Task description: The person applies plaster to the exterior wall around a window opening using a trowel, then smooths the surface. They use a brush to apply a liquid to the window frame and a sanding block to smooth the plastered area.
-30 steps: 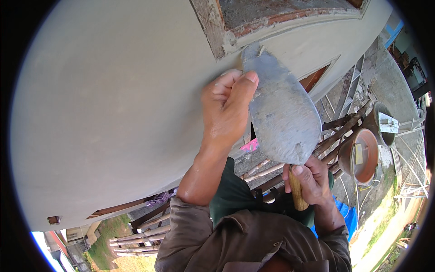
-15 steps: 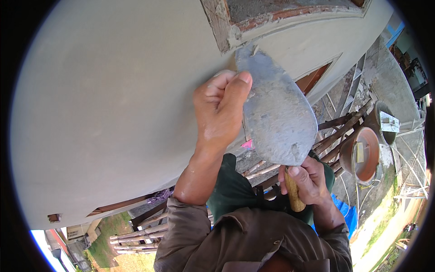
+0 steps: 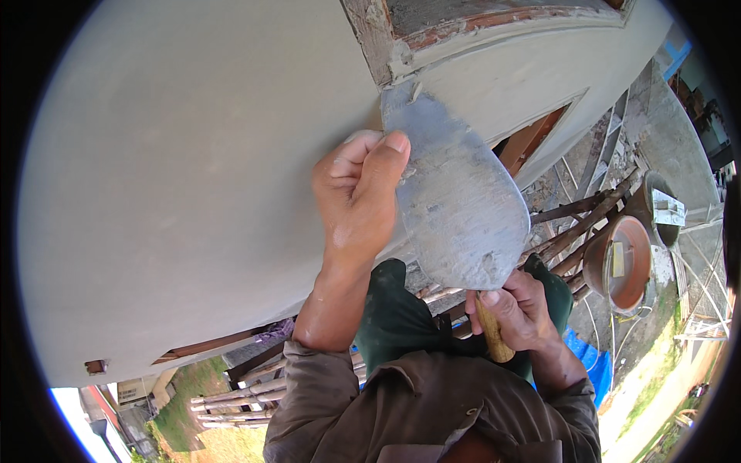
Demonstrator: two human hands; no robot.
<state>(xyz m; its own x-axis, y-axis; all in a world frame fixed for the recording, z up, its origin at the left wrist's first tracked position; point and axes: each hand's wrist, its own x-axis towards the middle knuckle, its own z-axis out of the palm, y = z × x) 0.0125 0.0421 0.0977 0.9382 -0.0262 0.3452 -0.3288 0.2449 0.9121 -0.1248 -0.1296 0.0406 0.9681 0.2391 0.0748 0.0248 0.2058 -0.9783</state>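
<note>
Trowel (image 3: pixel 463 201)'s shifted left since a second ago, left hand (image 3: pixel 356 193) pinching its edge, right hand (image 3: pixel 521 312) wrapped round the wooden handle (image 3: pixel 494 332), tip just below that rough frame (image 3: pixel 370 40)'s corner

A reddish-brown bucket (image 3: pixel 597 266) sits near dark wooden poles (image 3: pixel 588 219).
</note>
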